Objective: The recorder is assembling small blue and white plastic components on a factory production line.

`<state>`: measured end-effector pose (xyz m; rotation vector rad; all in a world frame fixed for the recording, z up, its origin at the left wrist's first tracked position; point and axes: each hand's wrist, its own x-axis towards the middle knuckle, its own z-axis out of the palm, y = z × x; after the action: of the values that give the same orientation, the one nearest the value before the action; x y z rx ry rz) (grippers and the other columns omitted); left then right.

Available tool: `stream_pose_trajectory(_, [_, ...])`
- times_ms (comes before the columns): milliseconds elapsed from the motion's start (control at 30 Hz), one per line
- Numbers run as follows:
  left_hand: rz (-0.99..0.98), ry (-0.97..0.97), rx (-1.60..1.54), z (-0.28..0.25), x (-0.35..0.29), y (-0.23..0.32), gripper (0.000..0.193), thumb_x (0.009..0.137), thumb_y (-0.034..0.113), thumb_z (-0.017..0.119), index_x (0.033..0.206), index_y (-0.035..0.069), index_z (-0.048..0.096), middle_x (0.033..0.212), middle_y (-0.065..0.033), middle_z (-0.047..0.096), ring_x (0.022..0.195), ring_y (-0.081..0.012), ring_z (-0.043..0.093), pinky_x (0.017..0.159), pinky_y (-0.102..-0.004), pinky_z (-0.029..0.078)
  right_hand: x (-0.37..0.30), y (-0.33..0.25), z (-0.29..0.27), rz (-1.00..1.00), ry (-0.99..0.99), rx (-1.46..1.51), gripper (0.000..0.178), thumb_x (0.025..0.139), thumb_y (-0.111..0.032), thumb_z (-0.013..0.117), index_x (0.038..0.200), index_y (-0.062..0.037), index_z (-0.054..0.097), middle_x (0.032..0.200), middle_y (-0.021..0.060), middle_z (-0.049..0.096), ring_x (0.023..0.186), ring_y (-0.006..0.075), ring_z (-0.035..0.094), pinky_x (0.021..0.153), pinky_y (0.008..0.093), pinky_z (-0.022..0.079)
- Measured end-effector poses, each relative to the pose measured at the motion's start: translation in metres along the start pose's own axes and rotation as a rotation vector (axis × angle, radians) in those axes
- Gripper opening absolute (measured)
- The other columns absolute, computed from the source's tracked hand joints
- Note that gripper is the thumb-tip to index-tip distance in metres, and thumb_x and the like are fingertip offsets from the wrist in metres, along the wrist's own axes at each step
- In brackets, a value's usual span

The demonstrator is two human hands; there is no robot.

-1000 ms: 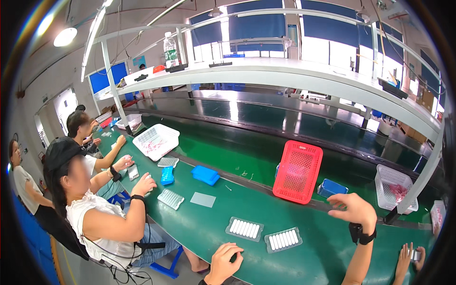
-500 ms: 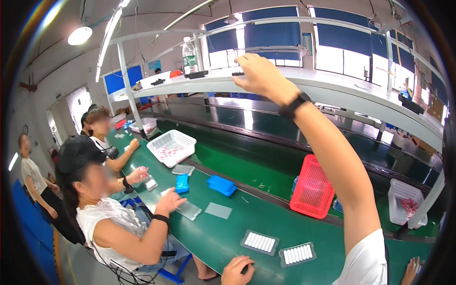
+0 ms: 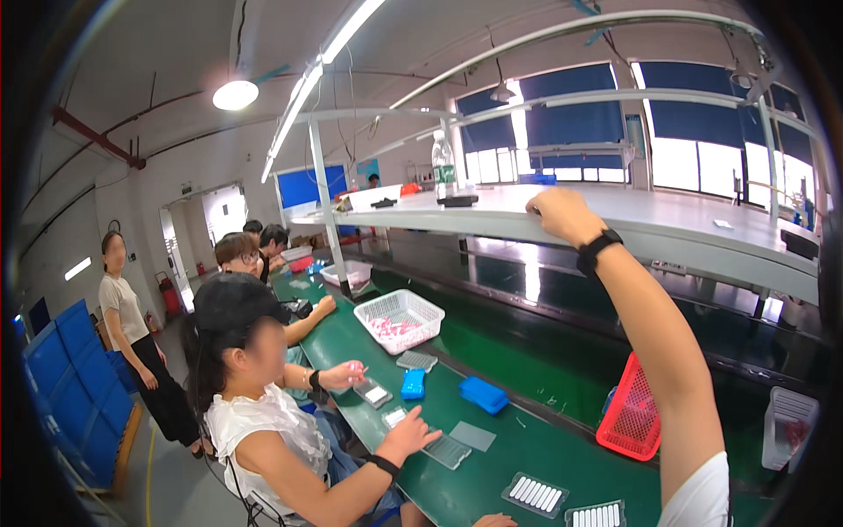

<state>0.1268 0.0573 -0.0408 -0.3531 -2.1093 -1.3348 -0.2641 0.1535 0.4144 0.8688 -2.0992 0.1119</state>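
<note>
My right hand (image 3: 566, 216) reaches up to the front edge of the white overhead shelf (image 3: 580, 204), with a black band on its wrist. Its fingers are curled closed around a small dark thing, mostly hidden, that I cannot make out. My left hand (image 3: 495, 521) just shows at the lower edge, over the green table; its fingers are mostly cut off by the frame. Nearest to it lies a clear plastic tray (image 3: 536, 494) with several white sticks in a row. A second such tray (image 3: 597, 515) sits to its right.
At left, a co-worker in a black cap (image 3: 263, 413) handles clear trays. White basket (image 3: 399, 321) with pink-white pieces, blue packs (image 3: 484, 395) and a red basket (image 3: 630, 413) stand along the table. On the shelf are a bottle (image 3: 443, 165) and a black object (image 3: 458, 201).
The view has swung left and up. My right hand has come down to the shelf edge, its fingers now curled in. My left hand has slid mostly out of the frame.
</note>
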Motion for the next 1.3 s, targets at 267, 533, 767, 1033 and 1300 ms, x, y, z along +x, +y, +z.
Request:
stream_pose_trajectory(267, [-0.092, -0.038, 0.167, -0.008, 0.011, 0.035, 0.011, 0.086, 0.007, 0.070, 0.096, 0.004, 0.073, 0.103, -0.0165, 0.072, 0.098, -0.0370, 0.069, 0.086, -0.0421, 0.056, -0.134, 0.040, -0.136, 0.231, 0.002, -0.267, 0.027, 0.082, -0.003, 0.063, 0.103, -0.0120, 0.078, 0.097, 0.0160, 0.076, 0.098, 0.0381, 0.072, 0.083, 0.0499, 0.055])
stream_pose_trajectory(533, [-0.054, -0.041, 0.208, -0.003, 0.000, 0.039, 0.010, 0.087, 0.006, 0.067, 0.096, 0.004, 0.072, 0.098, -0.0174, 0.070, 0.094, -0.0384, 0.067, 0.084, -0.0425, 0.055, -0.217, 0.093, -0.194, 0.481, -0.189, -0.448, 0.039, 0.104, -0.041, 0.052, 0.114, -0.0117, 0.075, 0.110, 0.0163, 0.075, 0.110, 0.0379, 0.068, 0.098, 0.0624, 0.042])
stream_pose_trajectory(767, [-0.015, -0.008, 0.216, -0.004, 0.005, 0.041, 0.010, 0.087, 0.006, 0.067, 0.095, 0.004, 0.072, 0.096, -0.0175, 0.070, 0.092, -0.0393, 0.067, 0.082, -0.0433, 0.055, -0.215, 0.100, -0.220, 0.607, -0.281, -0.489, 0.065, 0.105, -0.061, 0.038, 0.113, -0.0095, 0.077, 0.115, 0.0190, 0.075, 0.115, 0.0388, 0.066, 0.097, 0.0594, 0.043])
stream_pose_trajectory(1033, [-0.041, -0.002, 0.230, -0.004, -0.004, 0.038, 0.010, 0.083, 0.004, 0.073, 0.093, 0.004, 0.074, 0.097, -0.0118, 0.074, 0.097, -0.0315, 0.072, 0.084, -0.0379, 0.059, -0.241, 0.128, -0.211, 0.536, -0.075, -0.408, 0.076, 0.102, -0.067, 0.037, 0.125, -0.0035, 0.072, 0.133, 0.0247, 0.067, 0.128, 0.0454, 0.058, 0.105, 0.0643, 0.040])
stream_pose_trajectory(1300, [-0.014, -0.055, 0.267, -0.009, 0.006, 0.037, 0.015, 0.079, 0.000, 0.074, 0.093, 0.004, 0.074, 0.101, -0.0134, 0.072, 0.098, -0.0353, 0.071, 0.084, -0.0408, 0.059, -0.264, 0.136, -0.195, -0.095, 0.402, -0.582, 0.021, 0.103, -0.024, 0.057, 0.107, -0.0061, 0.067, 0.110, 0.0123, 0.072, 0.103, 0.0313, 0.067, 0.090, 0.0424, 0.049])
